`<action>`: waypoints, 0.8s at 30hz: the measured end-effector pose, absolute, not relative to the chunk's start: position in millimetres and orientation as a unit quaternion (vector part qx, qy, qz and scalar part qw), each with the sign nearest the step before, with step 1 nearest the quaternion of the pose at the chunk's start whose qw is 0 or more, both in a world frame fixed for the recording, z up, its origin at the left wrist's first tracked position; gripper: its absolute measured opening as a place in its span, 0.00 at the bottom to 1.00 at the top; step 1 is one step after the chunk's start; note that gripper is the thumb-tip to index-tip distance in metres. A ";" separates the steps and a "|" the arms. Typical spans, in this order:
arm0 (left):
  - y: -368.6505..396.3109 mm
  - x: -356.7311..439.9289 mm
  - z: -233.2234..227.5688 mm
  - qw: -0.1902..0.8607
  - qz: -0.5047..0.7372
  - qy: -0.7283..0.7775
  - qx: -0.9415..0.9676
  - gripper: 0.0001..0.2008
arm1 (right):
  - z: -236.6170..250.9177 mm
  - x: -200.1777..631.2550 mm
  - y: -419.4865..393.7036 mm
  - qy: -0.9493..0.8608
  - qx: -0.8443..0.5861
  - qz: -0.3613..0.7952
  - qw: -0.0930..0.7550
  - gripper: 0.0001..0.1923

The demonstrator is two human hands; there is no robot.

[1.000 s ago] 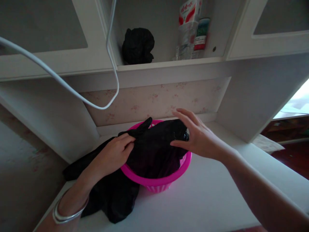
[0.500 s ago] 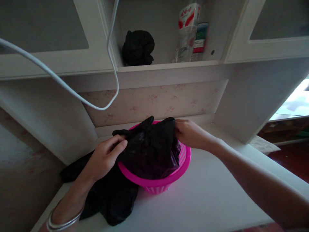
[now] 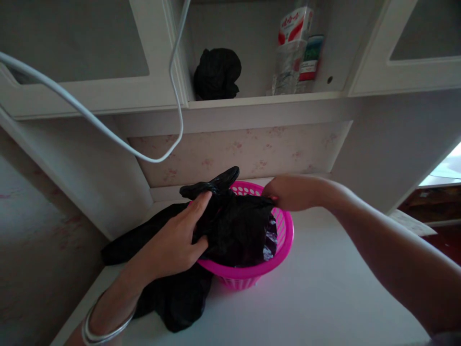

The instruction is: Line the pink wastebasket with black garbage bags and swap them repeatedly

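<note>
Head view looks down on a white table (image 3: 324,298) where a pink basket (image 3: 284,240) sits close to the back wall, a black plastic bag (image 3: 234,226) draped over and into it. The bag lies straight ahead of the person, between the two hands, its bulk running left to right — the loose tail spills over the basket's left rim and down onto the table toward the near-left corner. The left hand (image 3: 176,242) lies on the bag at the basket's left rim, fingers spread and curled around a fold, thumb below. The right hand (image 3: 288,192) reaches across to the far right rim, closed on the bag's edge there; its fingertips are turned away, so how tightly it pinches cannot be told. The left hand is the nearer one to the bag's mass and to the knotted tip (image 3: 219,180) that sticks up at the back. Above, a shelf (image 3: 252,100) carries another black bundle (image 3: 217,74) and some cartons (image 3: 295,48), well apart from the hands; a white cable (image 3: 108,134) loops down on the left.
</note>
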State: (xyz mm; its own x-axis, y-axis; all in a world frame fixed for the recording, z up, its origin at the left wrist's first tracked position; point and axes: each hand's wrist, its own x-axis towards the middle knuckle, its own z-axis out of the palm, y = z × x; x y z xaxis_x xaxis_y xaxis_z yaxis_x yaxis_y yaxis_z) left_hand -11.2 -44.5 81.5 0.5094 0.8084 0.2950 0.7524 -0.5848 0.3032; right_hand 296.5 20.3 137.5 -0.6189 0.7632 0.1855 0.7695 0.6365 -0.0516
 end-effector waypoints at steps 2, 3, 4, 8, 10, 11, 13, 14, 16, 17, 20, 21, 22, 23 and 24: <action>-43.9 -6.2 83.0 0.046 0.196 0.421 0.884 0.43 | 155.0 294.6 10.6 -0.871 -0.458 -0.042 0.169 0.10; -43.6 -2.5 83.9 0.034 0.194 0.404 0.893 0.44 | 159.1 288.8 5.0 -0.859 -0.461 -0.029 0.218 0.13; -43.6 1.5 85.0 0.023 0.194 0.389 0.900 0.45 | 159.4 280.9 -0.2 -0.859 -0.447 -0.005 0.250 0.21; -49.9 12.6 90.0 0.009 0.189 0.355 0.916 0.44 | 133.5 254.2 -6.3 -0.904 -0.369 0.062 0.208 0.32; -55.8 10.1 91.2 0.011 0.179 0.355 0.917 0.40 | 117.4 257.8 -0.9 -0.882 -0.404 0.068 0.233 0.15; -58.6 6.8 91.1 0.006 0.172 0.358 0.918 0.38 | 111.2 264.5 2.2 -0.858 -0.430 0.078 0.270 0.11; -63.0 -2.2 90.0 -0.013 0.161 0.364 0.917 0.33 | 102.7 284.2 6.8 -0.787 -0.472 0.133 0.374 0.10; -64.3 -6.8 89.3 -0.025 0.162 0.367 0.916 0.31 | 100.1 295.7 7.6 -0.735 -0.485 0.182 0.437 0.10; -66.2 -14.2 88.6 -0.046 0.184 0.383 0.904 0.28 | 96.6 318.6 6.1 -0.601 -0.492 0.289 0.560 0.11; -67.3 -16.6 88.7 -0.055 0.202 0.392 0.896 0.27 | 95.2 329.4 4.3 -0.538 -0.491 0.324 0.604 0.12; -75.8 -18.9 90.7 -0.097 0.252 0.398 0.877 0.25 | 88.7 358.9 -0.8 -0.415 -0.496 0.358 0.673 0.12; -81.1 -18.5 91.4 -0.107 0.259 0.385 0.879 0.23 | 85.5 367.8 -1.5 -0.395 -0.501 0.362 0.680 0.11; -87.5 -18.0 91.7 -0.111 0.262 0.366 0.886 0.18 | 81.7 376.1 -1.7 -0.380 -0.506 0.370 0.680 0.10; -94.8 -17.3 91.4 -0.108 0.263 0.346 0.894 0.11 | 77.8 383.3 -1.7 -0.378 -0.511 0.373 0.676 0.10; -102.5 -16.6 90.4 -0.100 0.261 0.328 0.902 0.06 | 73.8 389.1 -1.9 -0.386 -0.516 0.374 0.667 0.09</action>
